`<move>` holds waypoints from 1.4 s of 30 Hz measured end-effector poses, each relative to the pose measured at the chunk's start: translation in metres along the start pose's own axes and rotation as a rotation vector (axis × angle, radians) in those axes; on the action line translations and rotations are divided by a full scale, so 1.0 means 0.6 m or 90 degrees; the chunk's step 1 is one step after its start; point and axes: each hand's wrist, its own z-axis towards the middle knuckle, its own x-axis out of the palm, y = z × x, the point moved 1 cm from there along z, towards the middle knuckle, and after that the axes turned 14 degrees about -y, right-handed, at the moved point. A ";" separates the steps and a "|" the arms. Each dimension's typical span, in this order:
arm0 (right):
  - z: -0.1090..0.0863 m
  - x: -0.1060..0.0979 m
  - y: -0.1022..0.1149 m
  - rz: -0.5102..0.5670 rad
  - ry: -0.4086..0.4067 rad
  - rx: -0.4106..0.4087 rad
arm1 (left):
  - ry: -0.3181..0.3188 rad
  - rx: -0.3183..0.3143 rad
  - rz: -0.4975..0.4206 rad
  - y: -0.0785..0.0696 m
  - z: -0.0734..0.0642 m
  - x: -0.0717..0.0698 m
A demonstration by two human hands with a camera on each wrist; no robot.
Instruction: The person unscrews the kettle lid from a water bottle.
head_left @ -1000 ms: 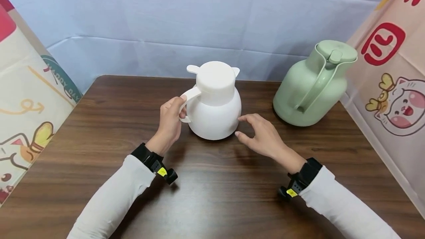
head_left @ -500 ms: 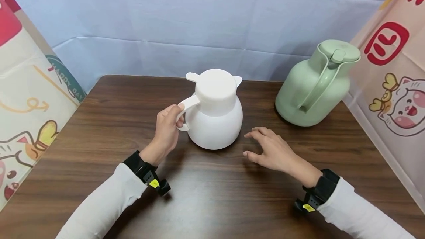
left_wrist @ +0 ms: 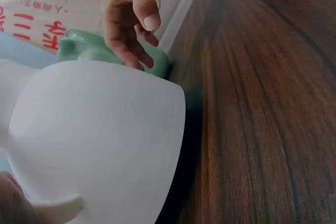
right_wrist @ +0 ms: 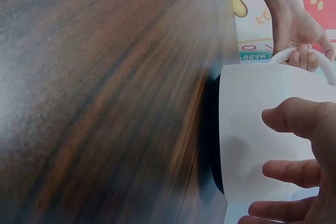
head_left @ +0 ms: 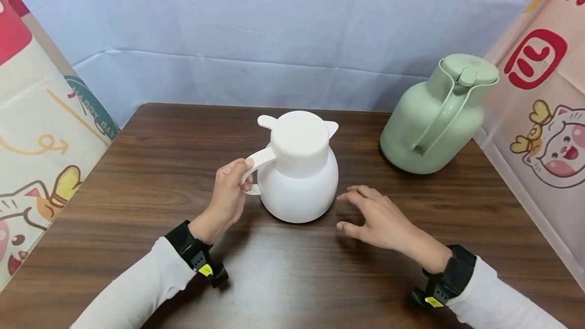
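Observation:
A round white jug [head_left: 299, 187] with a flat lid [head_left: 299, 133] is upright near the middle of the table, its spout turned to the right. My left hand [head_left: 225, 192] grips its handle [head_left: 261, 159] on the left side, fingers curled round it. Beside the jug's right side, my right hand [head_left: 379, 217] hovers with relaxed, spread fingers and holds nothing. In the right wrist view those fingers [right_wrist: 291, 172] lie in front of the white body [right_wrist: 247, 129]. Whether the jug's base touches the wood cannot be made out; a dark shadow [left_wrist: 184, 182] runs along it.
A green jug [head_left: 431, 121] stands at the back right of the brown wooden table [head_left: 160, 176], its handle facing me. Behind the table hangs a pale blue cloth [head_left: 228, 29]. Printed sheets with cartoon figures [head_left: 562, 141] flank both sides.
The white jug has come toward me in my left hand. My right hand has also drawn back toward me, from close by the jug's side to a small gap away. The green jug stays put.

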 end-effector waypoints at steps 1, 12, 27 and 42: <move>-0.001 0.000 0.000 0.000 0.000 0.000 | 0.006 0.001 0.002 0.000 -0.001 -0.001; -0.004 -0.002 0.000 -0.003 0.026 0.005 | 0.116 0.016 0.095 -0.010 0.005 -0.006; 0.007 -0.008 0.006 -0.010 0.015 0.001 | 0.118 0.003 0.103 -0.010 0.004 -0.007; 0.046 -0.069 0.019 0.016 -0.121 -0.046 | 0.138 -0.001 0.127 -0.013 0.006 -0.009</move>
